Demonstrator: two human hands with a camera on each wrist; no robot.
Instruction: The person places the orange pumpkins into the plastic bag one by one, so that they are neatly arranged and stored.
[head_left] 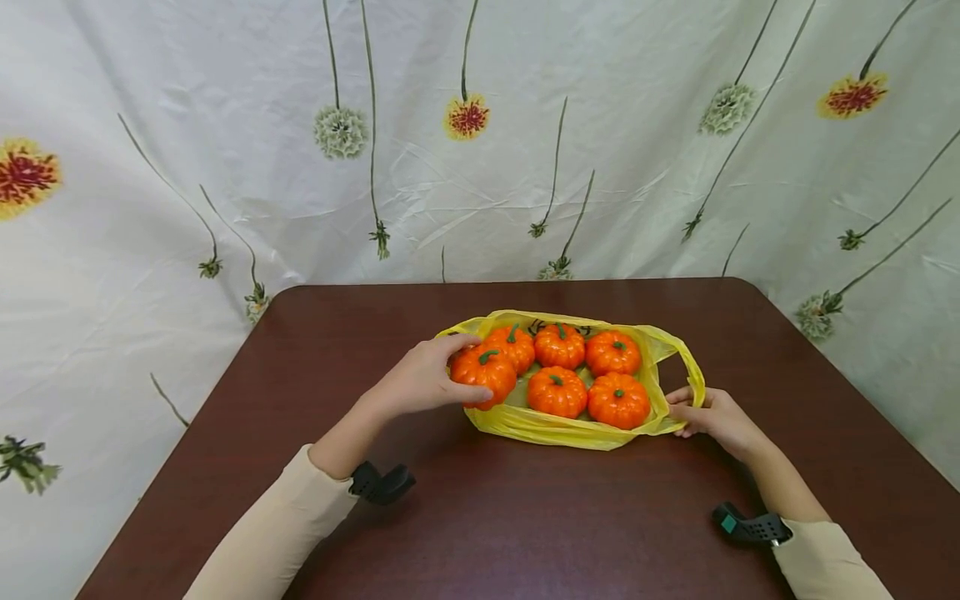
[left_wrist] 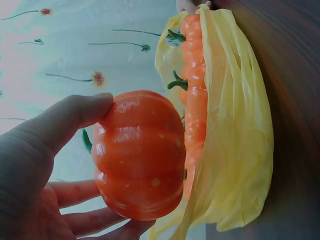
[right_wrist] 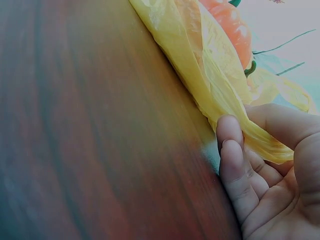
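A yellow plastic bag (head_left: pixel 547 429) lies on the table with its mouth spread, and several small orange pumpkins (head_left: pixel 557 392) with green stems sit inside. My left hand (head_left: pixel 423 375) grips one more pumpkin (left_wrist: pixel 140 155) between thumb and fingers, over the bag's left end. In the left wrist view this pumpkin stands above the bag's edge, beside the others. At the bag's right end my right hand (head_left: pixel 712 417) pinches the yellow plastic near the handle loop (head_left: pixel 693 375). The right wrist view shows the thumb and fingertips (right_wrist: pixel 230 130) on the gathered plastic.
The dark brown table (head_left: pixel 525 517) has rounded far corners. Behind it hangs a pale cloth (head_left: pixel 450 183) printed with flowers. A black band (head_left: pixel 382 483) is on the left wrist and another band (head_left: pixel 750 527) on the right.
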